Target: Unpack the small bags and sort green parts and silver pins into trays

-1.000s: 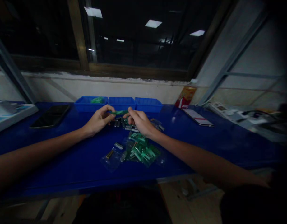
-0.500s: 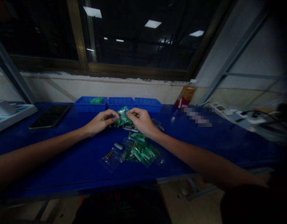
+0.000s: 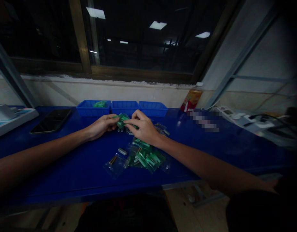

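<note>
Between my two hands, above the middle of the table, is a small green plastic bag (image 3: 123, 120). My left hand (image 3: 103, 126) pinches its left side with thumb and fingers. Thumb and forefinger of my right hand (image 3: 143, 127) are closed on its right side; what is inside the bag is hard to make out. Below my right hand lies a pile of green bags (image 3: 149, 158) with pale pieces in them. In front of it rest a clear bag with brass-coloured pins (image 3: 113, 160) and a short metal cylinder (image 3: 122, 151). More small metal parts (image 3: 162, 129) lie behind my right wrist.
Three blue bins stand along the wall: the left bin (image 3: 84, 109) holds green bags, beside a middle bin (image 3: 125, 111) and a right bin (image 3: 153, 111). A phone (image 3: 51, 120) lies left. At right are a red-orange packet (image 3: 192, 100) and power strips with cables (image 3: 256, 120).
The green bag has moved slightly left and down. My right hand has shifted its fingers along the bag, and my left hand has closed more around its edge.
</note>
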Tool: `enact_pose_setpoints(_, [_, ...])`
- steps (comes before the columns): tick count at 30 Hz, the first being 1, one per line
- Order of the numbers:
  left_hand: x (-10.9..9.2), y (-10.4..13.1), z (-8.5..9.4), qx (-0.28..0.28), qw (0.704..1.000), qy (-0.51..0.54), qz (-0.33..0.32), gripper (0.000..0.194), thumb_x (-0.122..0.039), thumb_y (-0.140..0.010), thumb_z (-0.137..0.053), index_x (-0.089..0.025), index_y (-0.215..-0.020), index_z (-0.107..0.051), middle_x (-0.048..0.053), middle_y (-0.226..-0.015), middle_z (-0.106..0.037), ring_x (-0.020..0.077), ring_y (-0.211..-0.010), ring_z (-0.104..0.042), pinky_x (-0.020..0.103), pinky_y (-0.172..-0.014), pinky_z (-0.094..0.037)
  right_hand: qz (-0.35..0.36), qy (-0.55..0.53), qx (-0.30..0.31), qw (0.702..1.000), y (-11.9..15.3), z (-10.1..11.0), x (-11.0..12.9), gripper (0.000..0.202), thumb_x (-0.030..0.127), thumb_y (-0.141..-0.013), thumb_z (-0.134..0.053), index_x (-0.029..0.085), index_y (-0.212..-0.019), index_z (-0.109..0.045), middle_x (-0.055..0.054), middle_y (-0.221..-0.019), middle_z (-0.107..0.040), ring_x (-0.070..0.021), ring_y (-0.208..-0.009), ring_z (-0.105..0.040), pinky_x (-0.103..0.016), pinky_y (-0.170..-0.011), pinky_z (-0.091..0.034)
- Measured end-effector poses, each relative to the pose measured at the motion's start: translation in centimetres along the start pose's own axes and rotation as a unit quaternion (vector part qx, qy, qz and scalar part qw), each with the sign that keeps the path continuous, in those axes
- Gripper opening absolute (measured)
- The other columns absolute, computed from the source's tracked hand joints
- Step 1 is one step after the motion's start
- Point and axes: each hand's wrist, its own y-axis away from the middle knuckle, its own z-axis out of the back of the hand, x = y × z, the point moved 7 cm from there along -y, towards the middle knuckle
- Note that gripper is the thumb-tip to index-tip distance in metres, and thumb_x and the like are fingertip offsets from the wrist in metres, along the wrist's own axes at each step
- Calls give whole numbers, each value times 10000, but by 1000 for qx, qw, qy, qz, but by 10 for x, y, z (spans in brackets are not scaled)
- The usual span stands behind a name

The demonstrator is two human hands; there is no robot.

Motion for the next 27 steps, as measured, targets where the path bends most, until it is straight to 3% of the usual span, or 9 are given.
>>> enact_pose_setpoints(5, [-4, 1, 2, -14, 999, 7, -33, 146, -272, -765, -604, -176, -793, -499, -39, -607, -482, 68, -507, -421, 187, -464, -268, -39, -26, 15, 999, -2, 0, 0, 231, 300, -825, -515, 183, -963, -658, -41, -836, -445, -155, -821, -461, -301, -737, -396])
enact_pose_setpoints(11, [-8, 5, 3, -46, 997, 16, -52, 169, -214, -752, -612, -198, -870, -492, -40, -649, -539, 80, -550, -501, 186, -477, -329, -150, -95, 28, 984, -2, -3, -10, 305, 367, -856, -460, 168, -728, -651, -24, -733, -481, -136, -732, -480, -289, -681, -370])
enact_pose_setpoints(14, [-8, 4, 3, -44, 997, 17, -56, 156, -199, -746, -607, -193, -856, -496, -34, -681, -548, 84, -566, -515, 188, -475, -334, -219, -150, 47, 963, -1, -9, -20, 413, 420, -878, -391, 163, -663, -633, -16, -644, -496, -118, -634, -468, -274, -616, -346])
enact_pose_setpoints(20, [-8, 3, 0, -7, 996, -21, -81, 150, -241, -740, -621, -187, -828, -511, -21, -688, -562, 91, -606, -522, 187, -499, -347, -348, -287, 36, 892, 9, -19, -34, 499, 568, -832, -374, 160, -614, -562, 10, -521, -459, -90, -495, -404, -241, -480, -285])
enact_pose_setpoints(23, [-10, 4, -2, 1, 994, -53, -96, 165, -265, -737, -632, -182, -831, -524, -23, -666, -565, 82, -577, -503, 183, -494, -348, -359, -324, 29, 875, 10, -21, -33, 429, 512, -813, -445, 164, -575, -524, 18, -527, -459, -79, -489, -395, -232, -472, -274])
enact_pose_setpoints(27, [-12, 5, -3, -6, 992, -76, -104, 146, -244, -744, -612, -177, -864, -565, -16, -733, -586, 69, -551, -482, 184, -485, -346, -352, -366, 14, 861, 7, -23, -34, 165, 289, -761, -536, 158, -672, -581, 32, -570, -482, -72, -511, -403, -223, -492, -286])
